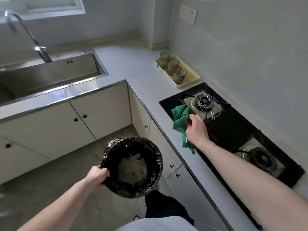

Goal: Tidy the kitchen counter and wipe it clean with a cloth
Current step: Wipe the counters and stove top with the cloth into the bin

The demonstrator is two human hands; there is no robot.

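My left hand [98, 174] grips the rim of the black-lined bin [133, 165], held over the floor beside the desk [141, 67]; crumpled paper lies inside. My right hand [196, 129] pinches the green cloth [180, 120], bunched and hanging over the near edge of the black stove [233, 130]. Tray of glasses [178, 70] beyond the stove, by the wall.

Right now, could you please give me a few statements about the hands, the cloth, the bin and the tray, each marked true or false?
1. The right hand grips a green cloth by the stove. True.
2. The left hand rests on the tap. False: it holds the rim of the bin.
3. The bin's black liner is empty. False: pale crumpled waste lies inside.
4. Glasses stand on a yellow tray. True.
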